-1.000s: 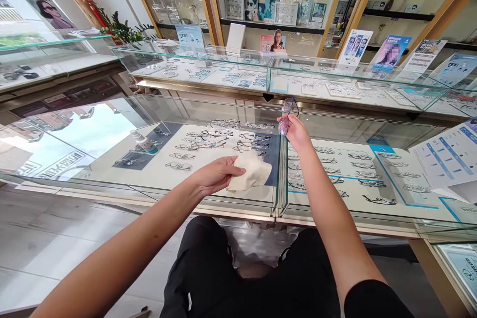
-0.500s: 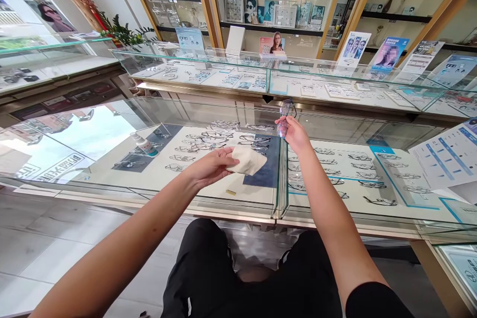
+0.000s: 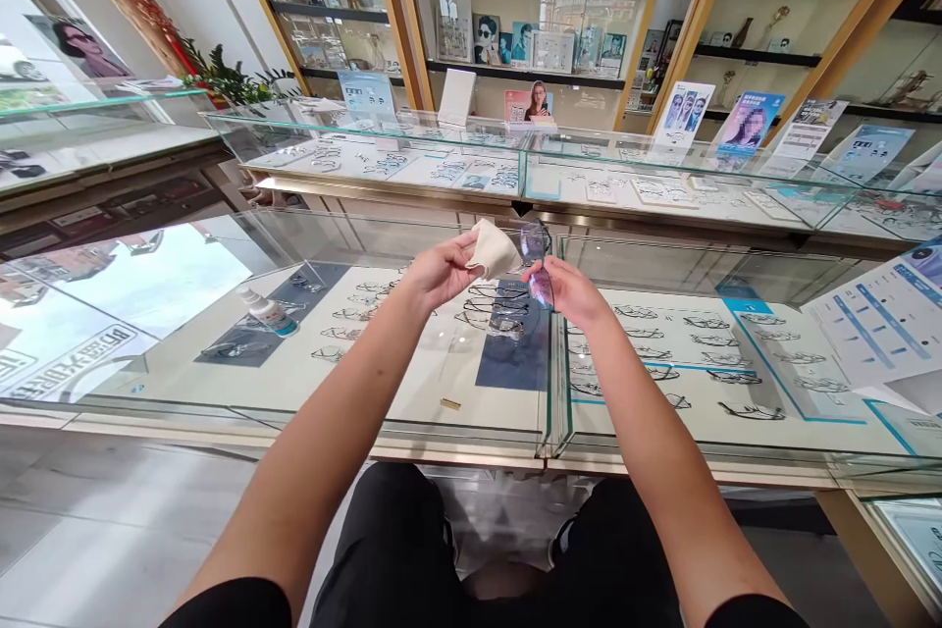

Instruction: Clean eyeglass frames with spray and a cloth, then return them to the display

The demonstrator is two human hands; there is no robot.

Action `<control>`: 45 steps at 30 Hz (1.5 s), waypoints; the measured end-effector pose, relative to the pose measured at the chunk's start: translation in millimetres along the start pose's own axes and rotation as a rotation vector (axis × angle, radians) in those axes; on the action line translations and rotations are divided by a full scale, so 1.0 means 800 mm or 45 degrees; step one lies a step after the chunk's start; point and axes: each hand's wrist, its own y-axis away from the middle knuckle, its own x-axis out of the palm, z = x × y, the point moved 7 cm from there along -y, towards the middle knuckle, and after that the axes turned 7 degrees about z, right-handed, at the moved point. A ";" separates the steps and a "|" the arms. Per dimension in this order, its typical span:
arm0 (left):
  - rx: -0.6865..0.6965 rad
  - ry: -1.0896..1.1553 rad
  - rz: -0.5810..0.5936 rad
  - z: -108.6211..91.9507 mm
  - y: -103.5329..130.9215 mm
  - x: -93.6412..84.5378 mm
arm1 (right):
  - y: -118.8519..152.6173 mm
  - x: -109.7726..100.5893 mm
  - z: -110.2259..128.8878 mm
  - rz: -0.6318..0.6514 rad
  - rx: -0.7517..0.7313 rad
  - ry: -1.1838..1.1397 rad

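Observation:
Between the fingers of my left hand [image 3: 444,270] is a cream cleaning cloth [image 3: 493,251], bunched and hanging to the right. My right hand [image 3: 570,290] pinches a pair of eyeglasses [image 3: 535,243] near the middle of the frame, with the lenses one above the other and a purple-blue sheen on the lower one. The cloth's right edge is close beside the glasses; whether they touch I cannot tell. Both hands are held above the glass display counter [image 3: 471,432]. A white spray bottle [image 3: 266,312] with a teal base stands on the counter to the left.
Rows of spectacle frames [image 3: 710,350] lie inside the counter under the glass. A small gold-coloured piece [image 3: 450,403] is near its front. At the right stands a printed sign [image 3: 875,324]. Behind runs a second glass showcase [image 3: 397,162], with shelves farther back.
My left hand has moved up and right, bringing the cloth close to the glasses. My right hand has shifted slightly left and down with the glasses. The view has tilted a little.

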 end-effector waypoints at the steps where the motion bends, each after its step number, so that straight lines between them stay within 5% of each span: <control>1: 0.014 -0.011 0.049 0.004 -0.006 0.002 | 0.000 0.002 -0.001 0.008 0.009 0.009; 6: 0.067 -0.009 0.216 0.032 -0.018 0.003 | 0.000 0.003 -0.005 0.008 0.008 0.044; 14: 0.169 0.090 0.098 0.054 -0.023 -0.025 | -0.001 0.014 -0.017 -0.020 0.108 0.109; 29: 0.254 -0.147 0.085 0.066 -0.006 0.012 | -0.005 0.049 -0.045 -0.001 0.141 0.093; 37: 0.275 -0.360 0.076 0.063 0.003 0.022 | -0.005 0.046 -0.044 -0.053 0.141 0.032; 45: 0.196 -0.257 0.124 0.066 0.002 0.026 | -0.005 0.042 -0.046 -0.072 0.154 0.034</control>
